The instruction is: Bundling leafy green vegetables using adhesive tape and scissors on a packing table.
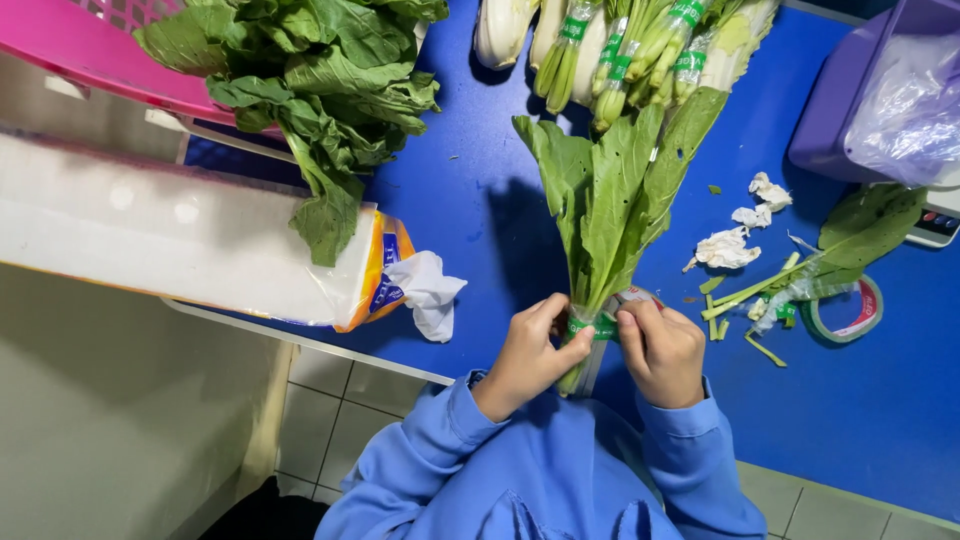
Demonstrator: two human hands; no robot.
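Greens bundle [612,200] between both hands' grips.

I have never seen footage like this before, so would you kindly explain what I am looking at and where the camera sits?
There is no machine here: a person in blue sleeves wears one camera on the head, looking down at their own hands. The left hand and right hand both grip the stems of a bunch of leafy greens, where a green band wraps it. It lies on a blue table. Around it are finished bundles, loose greens by a pink basket, a tape roll, paper scraps and a purple tub.
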